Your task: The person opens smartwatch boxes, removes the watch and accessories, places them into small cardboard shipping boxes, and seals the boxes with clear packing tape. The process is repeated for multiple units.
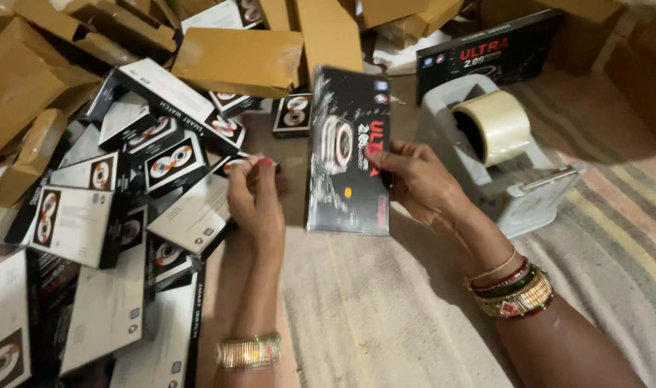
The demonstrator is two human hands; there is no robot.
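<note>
Nearest to us, our two forearms reach out over the striped woven mat [414, 316], a gold bangle on the left wrist and a stack of coloured bangles on the right. Our right hand [417, 179] holds a long black product box [348, 151] upright above the middle of the mat, thumb pressed on its front face and fingers wrapped behind its right edge. Our left hand [256, 197] hangs just beside the box's left edge, fingers curled loosely together, pinching nothing we can make out. Along the mat's left edge spreads a heap of black-and-white boxes [105, 208]. Behind them lie brown cardboard cartons [238, 61]. Toward the right edge stands a grey tape dispenser [500, 172] with a clear tape roll [494, 126].
</note>
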